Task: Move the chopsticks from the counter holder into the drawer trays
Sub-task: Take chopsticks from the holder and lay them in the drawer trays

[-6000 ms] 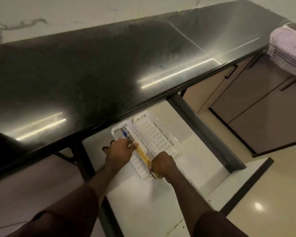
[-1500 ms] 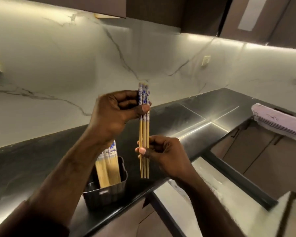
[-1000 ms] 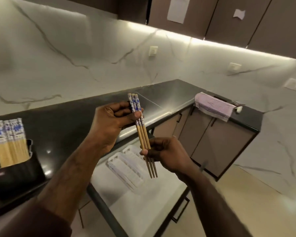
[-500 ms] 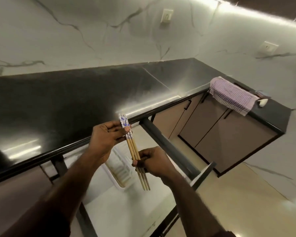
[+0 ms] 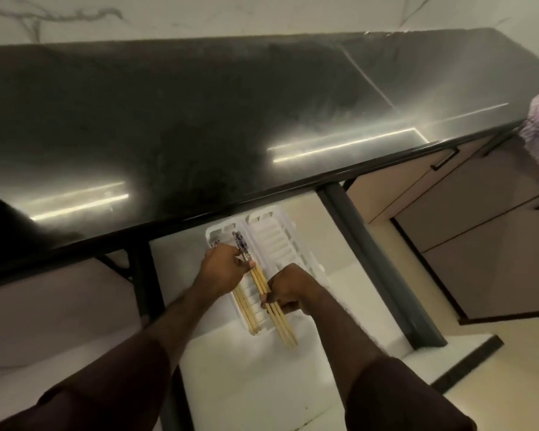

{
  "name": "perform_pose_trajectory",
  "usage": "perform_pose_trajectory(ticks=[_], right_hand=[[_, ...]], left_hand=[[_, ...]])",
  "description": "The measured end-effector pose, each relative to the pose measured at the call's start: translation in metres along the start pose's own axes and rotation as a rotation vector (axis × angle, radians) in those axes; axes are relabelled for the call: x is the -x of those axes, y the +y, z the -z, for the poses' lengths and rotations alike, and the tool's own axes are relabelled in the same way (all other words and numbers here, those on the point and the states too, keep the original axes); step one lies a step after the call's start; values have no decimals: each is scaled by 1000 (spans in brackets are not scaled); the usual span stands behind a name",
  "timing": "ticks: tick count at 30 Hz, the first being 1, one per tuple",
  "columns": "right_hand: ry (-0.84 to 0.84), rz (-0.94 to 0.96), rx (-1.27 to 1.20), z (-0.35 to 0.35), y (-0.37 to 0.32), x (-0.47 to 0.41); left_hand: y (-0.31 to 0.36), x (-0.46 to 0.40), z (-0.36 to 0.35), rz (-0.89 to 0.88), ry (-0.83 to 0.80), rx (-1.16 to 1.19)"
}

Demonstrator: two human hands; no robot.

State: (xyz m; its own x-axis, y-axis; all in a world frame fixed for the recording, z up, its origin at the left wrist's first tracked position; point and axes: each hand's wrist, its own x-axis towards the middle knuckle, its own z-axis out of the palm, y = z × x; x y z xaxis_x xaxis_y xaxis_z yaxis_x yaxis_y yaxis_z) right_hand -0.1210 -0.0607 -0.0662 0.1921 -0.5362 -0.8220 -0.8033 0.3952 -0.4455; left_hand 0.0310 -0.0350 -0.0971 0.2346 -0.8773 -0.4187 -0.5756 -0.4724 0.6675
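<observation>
Chopsticks [image 5: 260, 281] held between left hand [image 5: 223, 269] and right hand [image 5: 288, 289].

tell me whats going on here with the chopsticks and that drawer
A person is loading chopsticks into white trays in an open drawer under a black counter. Both hands hold one small bundle of chopsticks over the left tray: the left hand pinches it near the patterned tops, the right hand grips it lower down. Some chopsticks already lie in that tray. The right tray looks empty.
</observation>
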Motion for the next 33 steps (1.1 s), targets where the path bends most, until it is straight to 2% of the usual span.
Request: perform_pose_trajectory(ticks=[6,14,17,24,33], right_hand=[[83,-64,98,-8,-17,-51],[265,-9,229,-30,-12,-75],[319,26,243,-45,-5,-79],[417,117,354,-62,3,-78],[488,247,535,-69,8,-67]], left_hand=[[-9,-10,-12,-22,134,-253],[-24,-16,-35,-104,142,-557],[-24,-18,-40,-108,92,-653],[-30,-21,-38,-75,-154,-857],[-29,-23,-40,-82,-223,-984]])
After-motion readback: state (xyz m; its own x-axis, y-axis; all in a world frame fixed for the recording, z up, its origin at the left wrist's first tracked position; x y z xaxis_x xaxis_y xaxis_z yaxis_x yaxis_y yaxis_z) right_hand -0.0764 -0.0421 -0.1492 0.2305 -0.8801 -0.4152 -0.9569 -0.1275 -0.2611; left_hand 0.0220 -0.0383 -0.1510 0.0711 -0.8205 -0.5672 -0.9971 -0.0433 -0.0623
